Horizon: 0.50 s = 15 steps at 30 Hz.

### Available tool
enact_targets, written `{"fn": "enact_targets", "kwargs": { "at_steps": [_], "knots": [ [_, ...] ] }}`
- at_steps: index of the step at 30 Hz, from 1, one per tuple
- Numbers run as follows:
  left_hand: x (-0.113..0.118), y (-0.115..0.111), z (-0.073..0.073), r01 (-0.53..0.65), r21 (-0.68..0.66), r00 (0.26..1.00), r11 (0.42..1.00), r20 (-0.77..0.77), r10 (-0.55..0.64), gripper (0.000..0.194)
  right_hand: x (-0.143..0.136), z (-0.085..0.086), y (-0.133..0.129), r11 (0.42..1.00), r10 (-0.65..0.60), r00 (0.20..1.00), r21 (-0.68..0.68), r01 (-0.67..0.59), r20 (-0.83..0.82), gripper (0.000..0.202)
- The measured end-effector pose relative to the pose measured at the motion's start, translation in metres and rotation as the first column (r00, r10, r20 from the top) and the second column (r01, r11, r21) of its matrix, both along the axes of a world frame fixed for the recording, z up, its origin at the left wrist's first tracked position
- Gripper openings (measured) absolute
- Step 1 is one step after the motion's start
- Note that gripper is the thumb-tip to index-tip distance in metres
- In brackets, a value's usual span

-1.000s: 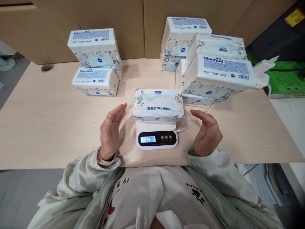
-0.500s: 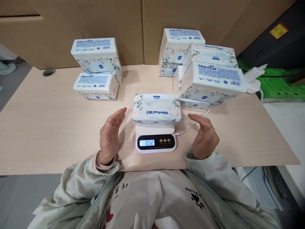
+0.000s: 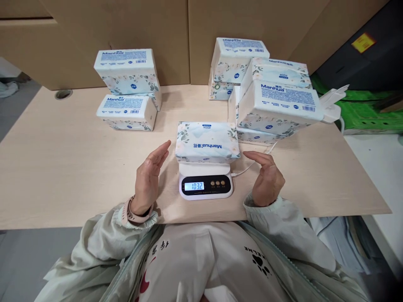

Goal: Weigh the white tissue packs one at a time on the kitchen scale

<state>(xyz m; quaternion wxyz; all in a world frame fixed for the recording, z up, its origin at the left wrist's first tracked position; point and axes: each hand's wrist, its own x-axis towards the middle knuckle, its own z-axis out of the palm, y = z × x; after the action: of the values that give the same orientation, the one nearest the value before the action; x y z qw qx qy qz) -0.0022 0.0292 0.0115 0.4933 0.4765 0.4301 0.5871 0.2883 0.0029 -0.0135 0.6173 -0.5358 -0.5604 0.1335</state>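
A tissue pack printed with flowers lies on a white digital scale, whose lit display reads 103.2. To the left of the pack is my left hand, upright with fingers stretched forward, holding nothing and not touching the pack. On the other side, my right hand also holds nothing. Its fingers are extended and point in toward the pack, with a small gap between. A pink band circles my left wrist. A white cable runs from the scale's right side, behind my right fingertips.
Stacked tissue packs stand at the back left. Several more packs are piled at the back right, one with tissue sticking out. Cardboard walls the back of the wooden table. A green crate is at the far right.
Both hands have moved slightly inward, nearer the sides of the pack on the scale. The pack and the reading stay as they were.
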Motion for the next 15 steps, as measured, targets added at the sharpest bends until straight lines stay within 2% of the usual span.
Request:
{"fn": "enact_targets", "kwargs": {
  "at_steps": [3, 5, 8, 10, 12, 15],
  "knots": [
    [0.0, 0.002, 0.0, 0.03, -0.018, 0.999, 0.999, 0.014, -0.03, 0.054, 0.001, -0.003, 0.001, 0.999, 0.033, 0.999, 0.014, -0.033, 0.02, 0.053],
    [0.003, 0.004, 0.0, 0.091, -0.042, 0.996, 0.995, 0.031, -0.089, 0.057, 0.002, -0.006, 0.002, 0.995, 0.099, 0.993, -0.038, -0.097, 0.062, 0.051],
    [0.011, 0.007, 0.0, 0.258, -0.046, 0.966, 0.965, 0.043, -0.256, 0.062, -0.001, -0.004, 0.001, 0.946, 0.293, 0.946, -0.187, -0.266, 0.138, 0.054],
    [0.014, 0.006, 0.0, 0.311, 0.006, 0.95, 0.95, 0.029, -0.311, 0.058, -0.006, 0.006, 0.0, 0.897, 0.412, 0.896, -0.25, -0.365, 0.169, 0.059],
    [0.011, 0.005, 0.003, 0.256, 0.095, 0.966, 0.962, 0.0, -0.257, 0.052, -0.014, 0.024, 0.0, 0.861, 0.489, 0.849, -0.264, -0.435, 0.197, 0.068],
    [-0.008, 0.009, 0.016, 0.011, 0.271, 0.999, 0.963, -0.036, -0.001, 0.044, -0.038, 0.06, 0.014, 0.803, 0.595, 0.763, -0.236, -0.548, 0.252, 0.08]
  ]
}}
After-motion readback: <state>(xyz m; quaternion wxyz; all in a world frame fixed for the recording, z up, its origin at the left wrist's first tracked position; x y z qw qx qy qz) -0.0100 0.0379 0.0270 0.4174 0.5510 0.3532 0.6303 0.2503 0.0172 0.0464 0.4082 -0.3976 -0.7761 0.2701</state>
